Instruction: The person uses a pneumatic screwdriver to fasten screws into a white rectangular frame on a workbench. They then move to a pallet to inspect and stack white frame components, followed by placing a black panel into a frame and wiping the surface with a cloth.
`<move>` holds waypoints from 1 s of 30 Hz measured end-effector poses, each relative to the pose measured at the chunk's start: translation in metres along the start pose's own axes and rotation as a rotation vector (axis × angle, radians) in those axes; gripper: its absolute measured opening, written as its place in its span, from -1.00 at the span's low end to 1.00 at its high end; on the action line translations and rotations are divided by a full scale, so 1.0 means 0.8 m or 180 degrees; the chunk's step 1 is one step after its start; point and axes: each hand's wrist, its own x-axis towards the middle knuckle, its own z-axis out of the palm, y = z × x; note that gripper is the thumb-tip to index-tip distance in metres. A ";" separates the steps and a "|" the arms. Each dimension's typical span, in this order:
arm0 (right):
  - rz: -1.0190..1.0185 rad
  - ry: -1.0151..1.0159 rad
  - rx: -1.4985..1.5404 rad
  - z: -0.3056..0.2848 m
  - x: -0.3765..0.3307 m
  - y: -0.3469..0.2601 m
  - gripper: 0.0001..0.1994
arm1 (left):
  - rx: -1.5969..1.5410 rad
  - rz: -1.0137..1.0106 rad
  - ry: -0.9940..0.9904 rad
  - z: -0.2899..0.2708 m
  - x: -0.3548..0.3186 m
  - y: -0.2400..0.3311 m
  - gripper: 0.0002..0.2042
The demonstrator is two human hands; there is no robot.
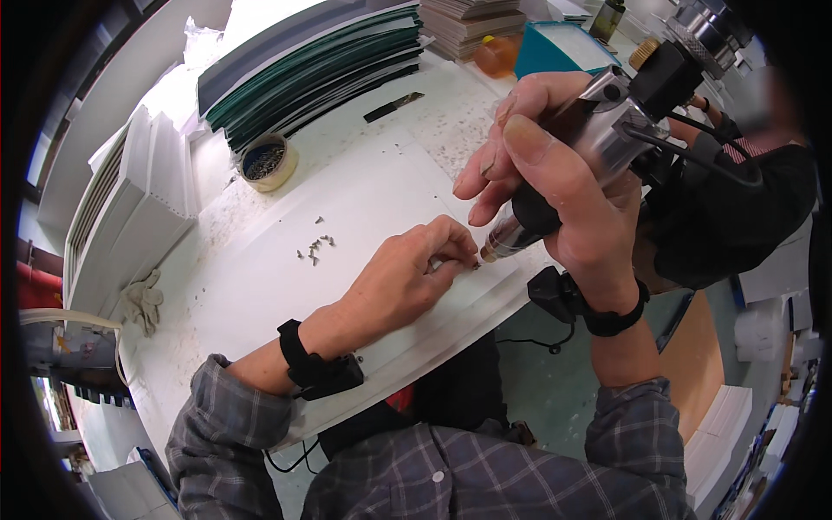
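Observation:
My right hand (572,186) is wrapped round a silver and black power screwdriver (611,139), whose tip points down and left. Close to that tip, the fingers of my left hand (403,264) are pinched together over the near edge of a white panel (364,204). A tiny dark screw (476,266) shows at the left fingertips, just under the bit; whether the bit touches it I cannot tell. Several loose screws (314,250) lie on the panel left of my left hand. Beyond them stands a round tub (279,176) holding many small screws.
Stacked green and white sheets (321,82) stand at the back, with white panels (143,186) at the left. A cutter knife (394,107) and a glove (143,302) lie on the table. A blue box (542,52) is at the back; another person (737,208) is at the right.

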 end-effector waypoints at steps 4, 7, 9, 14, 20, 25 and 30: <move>0.0053 0.0071 -0.0007 0.003 0.002 0.000 -0.84 | -0.0071 0.0036 0.0041 0.002 0.000 -0.003 -0.83; 0.0108 -0.0059 0.0008 -0.004 0.001 0.005 -0.84 | -0.0015 0.0048 0.0011 0.001 0.000 -0.001 -0.82; 0.0182 -0.0112 -0.0028 -0.006 -0.002 0.009 -0.83 | 0.0086 0.0116 0.0006 0.001 0.000 -0.001 -0.81; -0.0025 -0.0304 -0.0160 0.001 -0.007 0.020 -0.81 | 0.0473 0.0640 0.0215 0.005 0.000 -0.018 -0.78; 0.0184 -0.0591 -0.0455 0.005 -0.004 0.014 -0.84 | 0.0217 0.0320 -0.0057 -0.003 -0.004 -0.013 -0.73; 0.0055 -0.0138 -0.0246 0.021 -0.002 -0.003 -0.81 | -0.0291 0.0205 0.0429 -0.025 -0.028 -0.023 -0.75; -0.0147 0.0025 -0.0339 0.020 0.004 -0.019 -0.76 | 0.0811 -0.0400 0.1501 -0.097 -0.094 -0.036 -0.79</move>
